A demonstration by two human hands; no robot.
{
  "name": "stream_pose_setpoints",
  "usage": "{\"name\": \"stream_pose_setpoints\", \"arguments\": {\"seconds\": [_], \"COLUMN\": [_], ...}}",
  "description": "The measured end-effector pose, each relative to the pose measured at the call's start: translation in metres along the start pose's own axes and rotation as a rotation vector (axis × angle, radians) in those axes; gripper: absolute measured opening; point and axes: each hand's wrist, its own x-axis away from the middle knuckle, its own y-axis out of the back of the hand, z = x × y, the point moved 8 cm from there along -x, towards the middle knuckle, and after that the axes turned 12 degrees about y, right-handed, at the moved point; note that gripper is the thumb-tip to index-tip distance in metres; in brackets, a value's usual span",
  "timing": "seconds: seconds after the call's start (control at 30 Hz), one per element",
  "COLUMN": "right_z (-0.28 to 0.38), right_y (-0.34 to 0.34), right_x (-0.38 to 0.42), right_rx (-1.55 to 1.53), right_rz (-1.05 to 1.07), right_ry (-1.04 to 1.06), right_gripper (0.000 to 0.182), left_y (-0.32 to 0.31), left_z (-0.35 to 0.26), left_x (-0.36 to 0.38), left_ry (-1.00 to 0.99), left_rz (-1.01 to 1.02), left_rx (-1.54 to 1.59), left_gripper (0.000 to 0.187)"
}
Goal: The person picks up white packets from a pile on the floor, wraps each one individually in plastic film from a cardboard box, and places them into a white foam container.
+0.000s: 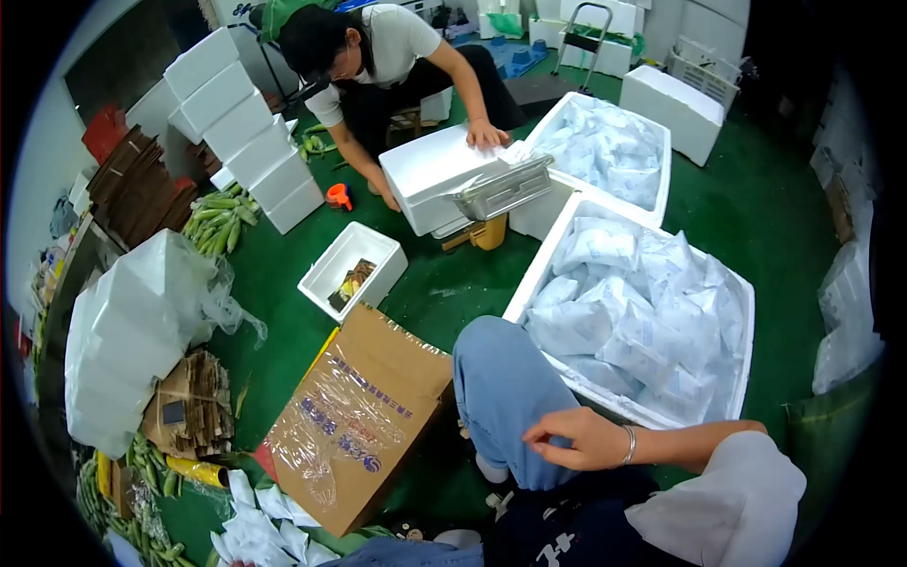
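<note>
From where I stand, the right hand (578, 437) is at the denim knee (496, 383), lower right of centre, fingers loosely curled, half open, gripping nothing I can see; whether it touches the cloth I cannot tell. The nearer foam box (546, 256), full of white packs (652, 302), lies above and to the right of it, long side slanting from upper left to lower right, and this hand is the closer one. The cardboard box (345, 406) lies to its left, slanting from upper right to lower left. What may be a sliver of the left hand (243, 564) shows at the bottom edge by loose white packets (253, 532), too cut off to read its state
</note>
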Motion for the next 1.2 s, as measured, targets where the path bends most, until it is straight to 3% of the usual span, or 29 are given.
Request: {"name": "stream_pose_setpoints", "arguments": {"seconds": [0.17,0.23,0.27,0.4,0.47,0.53,0.63,0.83,1.2], "right_z": [-0.022,-0.042,-0.047,-0.048,-0.053,-0.047,-0.041,-0.038,-0.031], "right_y": [0.009,0.013,0.012,0.012,0.009,0.008,0.003,-0.001,-0.006], "right_x": [0.004,0.008,0.006,-0.013,-0.016,-0.015,-0.017,-0.017,-0.018], "right_rx": [-0.008,-0.086,-0.093,0.026,0.063,0.285,0.369,0.446,0.468], "right_rz": [0.003,-0.094,-0.078,-0.108,-0.101,-0.159,-0.211,-0.217,-0.227], "right_ry": [-0.077,-0.195,-0.199,-0.075,-0.050,0.180,0.270,0.268,0.276], "right_gripper": [0.016,0.015,0.015,0.012,0.012,0.010,0.010,0.011,0.009], "left_y": [-0.138,-0.174,-0.187,-0.208,-0.213,-0.216,-0.220,-0.215,-0.192], "left_z": [-0.066,-0.042,-0.046,-0.016,0.008,0.015,0.026,0.023,0.010], "left_x": [0.026,0.029,0.039,0.036,0.035,0.029,0.024,0.029,0.035], "left_ry": [-0.182,-0.130,-0.162,-0.124,0.095,0.111,0.156,0.204,0.084], "left_rz": [0.564,0.718,0.760,0.797,0.871,0.845,0.834,0.845,0.871], "left_rx": [-0.036,-0.047,-0.052,-0.143,-0.127,-0.128,-0.135,-0.075,-0.120], "left_gripper": [0.014,0.023,0.004,0.006,0.010,0.012,0.010,0.010,0.010]}}
